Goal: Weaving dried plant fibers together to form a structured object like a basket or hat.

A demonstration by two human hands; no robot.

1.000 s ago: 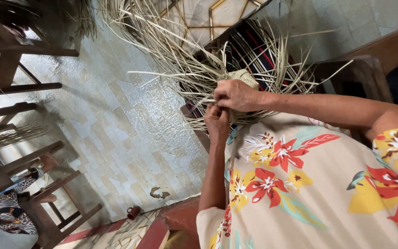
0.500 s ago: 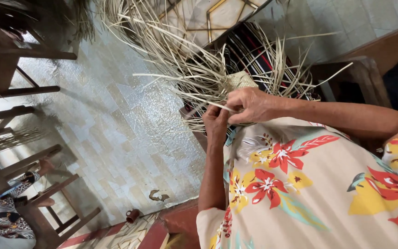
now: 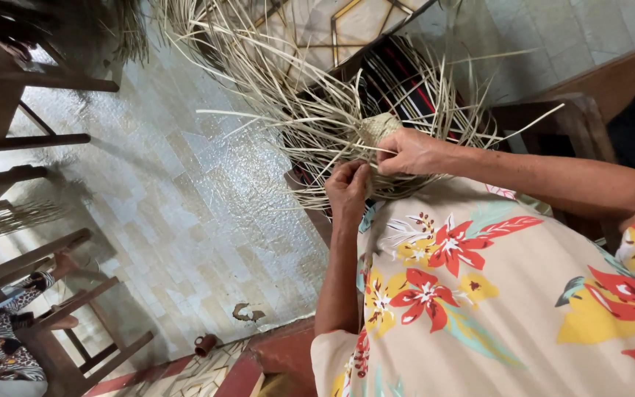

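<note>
A small woven straw piece (image 3: 378,126) with many loose pale strands (image 3: 295,110) fanning out lies over a dark striped cloth (image 3: 406,77). My right hand (image 3: 408,152) rests against the woven part and pinches a strand at its edge. Just below it, my left hand (image 3: 348,188) is closed on strands at the near edge of the weave. The two hands almost touch. My floral shirt (image 3: 479,294) fills the lower right.
Wooden chairs (image 3: 31,140) stand at the left on a pale tiled floor (image 3: 185,191). More straw bundles (image 3: 9,220) lie by them. A seated person's patterned clothing (image 3: 1,331) shows at lower left. A small brown cup (image 3: 206,343) stands on the floor. A wooden armrest (image 3: 553,117) is at right.
My right hand has moved up and right along the weave, drawing a strand across. My left hand has closed in under it. The loose strands have shifted a little.
</note>
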